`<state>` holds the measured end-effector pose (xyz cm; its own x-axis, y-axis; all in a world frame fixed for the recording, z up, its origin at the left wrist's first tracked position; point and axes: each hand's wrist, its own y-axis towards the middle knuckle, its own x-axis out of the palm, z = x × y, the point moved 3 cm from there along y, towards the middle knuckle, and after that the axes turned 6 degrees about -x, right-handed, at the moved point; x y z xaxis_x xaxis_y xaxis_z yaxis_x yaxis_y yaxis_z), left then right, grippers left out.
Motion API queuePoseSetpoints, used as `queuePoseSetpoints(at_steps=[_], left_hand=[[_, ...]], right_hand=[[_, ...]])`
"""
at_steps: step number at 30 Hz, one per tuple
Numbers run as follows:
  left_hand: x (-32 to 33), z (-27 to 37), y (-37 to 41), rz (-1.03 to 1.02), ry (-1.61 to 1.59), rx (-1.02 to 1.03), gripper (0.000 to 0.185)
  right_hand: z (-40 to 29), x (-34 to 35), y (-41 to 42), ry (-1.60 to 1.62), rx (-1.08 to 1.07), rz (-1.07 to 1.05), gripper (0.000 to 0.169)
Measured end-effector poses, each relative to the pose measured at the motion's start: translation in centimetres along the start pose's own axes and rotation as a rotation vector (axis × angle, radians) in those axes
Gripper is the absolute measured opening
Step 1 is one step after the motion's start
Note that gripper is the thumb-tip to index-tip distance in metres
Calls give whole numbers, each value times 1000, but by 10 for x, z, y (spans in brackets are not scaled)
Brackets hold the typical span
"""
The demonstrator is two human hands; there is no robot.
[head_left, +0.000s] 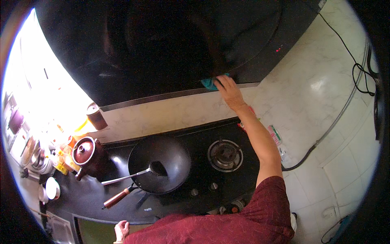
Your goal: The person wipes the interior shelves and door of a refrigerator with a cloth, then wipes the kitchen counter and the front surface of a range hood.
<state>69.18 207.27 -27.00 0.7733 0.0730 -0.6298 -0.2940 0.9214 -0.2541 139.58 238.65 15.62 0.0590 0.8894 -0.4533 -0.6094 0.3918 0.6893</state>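
My right hand [230,93] presses a teal cloth [209,84] against the lower edge of a black, glossy range hood [170,55]. Part of the cloth is hidden under the fingers. My left hand [122,231] is low in the view, by the front edge of the black countertop [91,201]. Its fingers are curled, and nothing shows in them. Between the hands, a dark wok [176,152] with a wooden handle [116,198] sits on the left side of the gas hob. A spatula [129,177] rests in the wok, its handle over the rim.
Right of the wok is a bare gas burner [225,155], with control knobs [214,186] in front. A lidded brown pot [86,155] stands at left among bottles and a dark canister [97,117]. White bowls [53,188] sit nearby. A hose [304,157] and cable [342,44] run along the right wall.
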Motion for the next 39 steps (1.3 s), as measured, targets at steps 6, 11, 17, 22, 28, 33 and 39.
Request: queuePoseSetpoints(at_steps=[6,11,17,22,28,33,39], left_hand=[[-3,35,-41,-48,99,56,34],[-7,66,-52,312,121,-9,37],[-8,75,-51,397,190,13,35],[0,68,-34,389,74,58,31],[-13,87,-43,532,50,84,26],[-21,86,-41,588,85,54,26],[-34,97,-30,596,36,64,26]], right_hand=[[75,-48,-11,-118,-60,9,38],[141,-94,-6,-268,-88,70,36],[176,-166,38,-426,-216,106,31],[189,-222,77,-522,-281,108,29],[189,-240,106,-578,-145,274,29],[185,-248,130,-441,-34,383,20],[168,-289,189,-400,-148,442,13]])
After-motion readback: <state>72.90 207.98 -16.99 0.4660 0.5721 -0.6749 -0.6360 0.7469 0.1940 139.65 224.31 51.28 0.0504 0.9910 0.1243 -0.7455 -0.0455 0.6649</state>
